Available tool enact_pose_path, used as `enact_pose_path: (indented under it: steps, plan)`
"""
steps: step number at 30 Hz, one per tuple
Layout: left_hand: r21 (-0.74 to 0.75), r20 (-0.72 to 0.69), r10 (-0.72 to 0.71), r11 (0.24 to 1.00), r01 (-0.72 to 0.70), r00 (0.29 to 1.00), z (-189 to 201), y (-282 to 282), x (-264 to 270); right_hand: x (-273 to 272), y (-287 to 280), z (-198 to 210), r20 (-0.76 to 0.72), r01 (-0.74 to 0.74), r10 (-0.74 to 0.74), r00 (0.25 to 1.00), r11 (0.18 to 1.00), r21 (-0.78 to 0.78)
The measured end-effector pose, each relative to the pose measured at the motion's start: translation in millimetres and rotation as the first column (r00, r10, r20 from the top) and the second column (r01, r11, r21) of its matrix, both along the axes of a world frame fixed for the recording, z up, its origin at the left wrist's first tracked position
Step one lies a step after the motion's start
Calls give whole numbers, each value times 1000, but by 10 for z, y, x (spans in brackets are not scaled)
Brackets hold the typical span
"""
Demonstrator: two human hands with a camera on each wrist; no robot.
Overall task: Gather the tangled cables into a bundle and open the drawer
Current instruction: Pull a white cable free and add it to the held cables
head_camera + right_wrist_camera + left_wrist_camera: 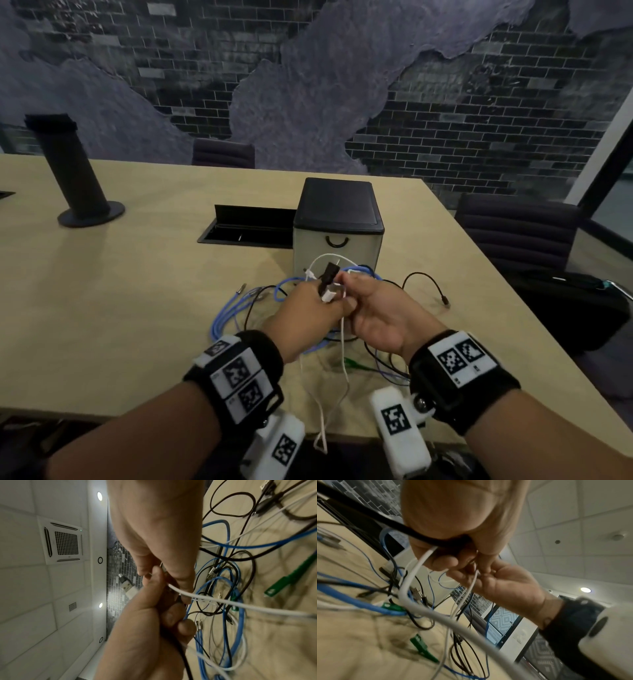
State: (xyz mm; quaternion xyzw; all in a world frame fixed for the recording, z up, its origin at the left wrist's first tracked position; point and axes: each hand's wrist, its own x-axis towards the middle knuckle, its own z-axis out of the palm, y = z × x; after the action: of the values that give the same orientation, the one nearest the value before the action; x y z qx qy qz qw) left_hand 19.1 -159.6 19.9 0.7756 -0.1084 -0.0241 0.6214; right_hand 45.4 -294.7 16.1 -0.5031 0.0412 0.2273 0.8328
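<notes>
Before the drawer box (337,236), both my hands meet above the cables (239,308).
My left hand (317,303) and right hand (376,308) pinch white cable (343,346); bare table (120,291) lies left of the box.

Right wrist view. Two hands meet mid-frame, fingers curled against each other. The right hand (142,635) rises from the bottom edge; the left hand (159,524) comes down from the top. Between the fingers runs a white cable (214,600), leading off to the right edge. A black cable (181,655) drops from the right hand's grip toward the bottom. White and black plugs (127,586) stick out to the left of the hands. On the tan table (283,649) lie tangled blue cables (240,622), thin black loops (231,497) and a green connector (289,580). On the left, a ceiling vent (64,542) and round lights (99,496).
</notes>
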Motion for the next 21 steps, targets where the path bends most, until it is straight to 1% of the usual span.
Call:
enact_pose_path:
  steps: [3, 4, 6, 8, 10, 12, 13, 14, 15, 16, 17, 18, 19, 20, 21]
  plan:
    - [59, 54, 62, 996, -65, 997, -46, -25, 7, 27, -20, 53, -37, -7, 6, 999, 999, -38]
    - [71, 64, 30, 997, -35, 997, -57, -9, -4, 47, -48, 87, -52, 11, -13, 999, 999, -43]
    - [149, 50, -116, 983, 107, 992, -93, 72, -114, 140, -150, 159, -76, 80, -83, 994, 996, -42]
    - [308, -32, -222, 925, 221, 974, -193, 181, -307, 246, -247, 266, -98, 138, -143, 985, 989, -59]
    - [383, -115, -265, 878, 289, 957, -329, 326, -442, 314, -297, 351, -99, 139, -148, 984, 986, -86]
    - [381, -210, -330, 839, 388, 920, -410, 486, -506, 337, -280, 370, -93, 112, -124, 988, 986, -125]
    - [373, -265, -369, 813, 447, 891, -420, 559, -515, 331, -253, 356, -92, 94, -108, 990, 985, -143]
    - [370, -299, -402, 787, 494, 865, -370, 608, -537, 314, -230, 321, -95, 82, -98, 991, 984, -161]
    - [378, -302, -415, 774, 507, 858, -321, 641, -542, 297, -215, 283, -99, 85, -103, 990, 982, -168]
    - [385, -263, -406, 788, 481, 875, -244, 643, -543, 284, -217, 240, -102, 101, -119, 988, 980, -169]
    - [358, -214, -332, 849, 390, 919, -188, 639, -507, 274, -224, 195, -102, 118, -136, 985, 979, -166]
    - [296, -168, -200, 924, 243, 965, -117, 624, -443, 263, -237, 152, -101, 131, -149, 984, 978, -161]
    - [193, -124, -49, 978, 73, 991, -78, 605, -351, 252, -244, 117, -101, 135, -151, 983, 979, -156]
    - [78, -85, 79, 994, -72, 993, -37, 565, -239, 237, -240, 85, -101, 131, -147, 984, 979, -154]
    - [8, -66, 153, 988, -153, 986, 14, 498, -152, 213, -219, 70, -99, 116, -132, 986, 981, -153]
